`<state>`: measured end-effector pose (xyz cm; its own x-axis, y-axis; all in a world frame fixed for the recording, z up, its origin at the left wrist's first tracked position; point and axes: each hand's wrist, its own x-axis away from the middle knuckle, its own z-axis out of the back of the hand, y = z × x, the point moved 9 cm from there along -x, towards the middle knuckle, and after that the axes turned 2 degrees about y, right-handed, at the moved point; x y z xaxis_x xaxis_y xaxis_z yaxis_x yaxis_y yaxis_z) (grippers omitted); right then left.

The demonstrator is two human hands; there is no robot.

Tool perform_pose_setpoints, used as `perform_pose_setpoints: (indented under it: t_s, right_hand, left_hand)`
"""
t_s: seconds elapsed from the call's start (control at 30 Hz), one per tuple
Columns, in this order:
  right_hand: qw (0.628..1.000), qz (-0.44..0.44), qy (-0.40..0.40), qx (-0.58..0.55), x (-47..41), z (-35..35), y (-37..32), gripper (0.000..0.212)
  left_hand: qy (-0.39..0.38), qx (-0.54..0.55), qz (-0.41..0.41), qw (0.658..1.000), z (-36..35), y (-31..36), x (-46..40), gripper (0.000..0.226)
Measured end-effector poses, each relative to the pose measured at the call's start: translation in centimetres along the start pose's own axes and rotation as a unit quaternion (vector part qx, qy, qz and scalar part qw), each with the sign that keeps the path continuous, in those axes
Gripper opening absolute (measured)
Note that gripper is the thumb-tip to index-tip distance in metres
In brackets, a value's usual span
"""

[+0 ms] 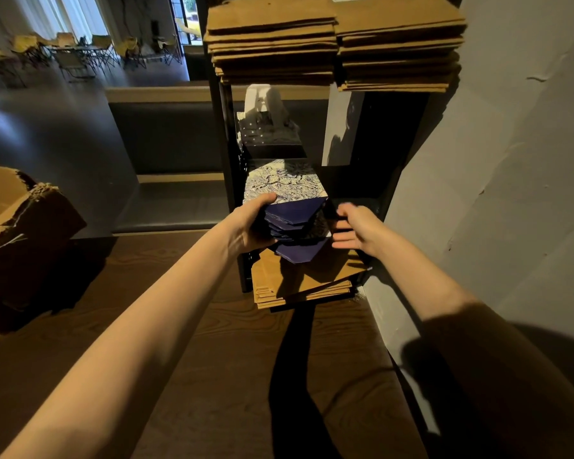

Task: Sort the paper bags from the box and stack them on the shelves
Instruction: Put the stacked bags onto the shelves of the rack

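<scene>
As left hand [251,226] gripped the blue printed bags [287,200] | right hand [357,230] hovered open, empty | best squared before sliding onto shelf [375,180]

the scene is dim and warm, with hard light falling from behind the viewer onto the stacks of flat brown paper bags [335,38] on the top shelf and the pale plastered wall [511,154] on the right. daylight glows washed-out through the sheer curtained windows [63,14] far left. deep shadows cross the dark wood-grain floor [212,342] and cover the right forearm. the right hand [357,228] is smeared by motion blur. wide-angle bending curves the edges, and the distant folding chairs [80,54] look soft.
</scene>
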<state>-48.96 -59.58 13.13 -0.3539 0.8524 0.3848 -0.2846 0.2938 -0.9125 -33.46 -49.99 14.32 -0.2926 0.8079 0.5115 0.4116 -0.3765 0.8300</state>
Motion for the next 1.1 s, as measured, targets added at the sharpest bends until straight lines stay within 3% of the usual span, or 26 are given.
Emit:
perform_pose_setpoints:
  t_s: [0.1, 0.43, 0.77, 0.93, 1.1]
  right_hand:
    - [0.998, -0.039, -0.050, -0.003, 1.2, -0.8, 1.7, 0.043]
    - [0.998, -0.013, -0.018, -0.063, 1.1, -2.1, 1.8, 0.049]
    - [0.996, 0.004, -0.005, -0.094, 0.2, -4.1, 0.7, 0.036]
    - [0.991, -0.030, -0.047, -0.122, 1.2, -4.1, 1.5, 0.029]
    - [0.993, -0.008, -0.066, -0.096, 0.9, -3.2, -0.2, 0.060]
  left_hand:
    - [0.006, -0.016, 0.001, 1.000, 0.3, 0.2, 0.0, 0.025]
    - [0.071, -0.032, -0.038, 0.996, 2.0, 1.5, 0.8, 0.028]
    - [0.063, -0.018, -0.045, 0.997, 2.6, 1.0, 2.0, 0.024]
    - [0.039, -0.038, -0.021, 0.998, 2.3, -0.4, 1.7, 0.035]
    - [0.126, -0.152, -0.089, 0.976, 3.3, 0.9, 1.9, 0.052]
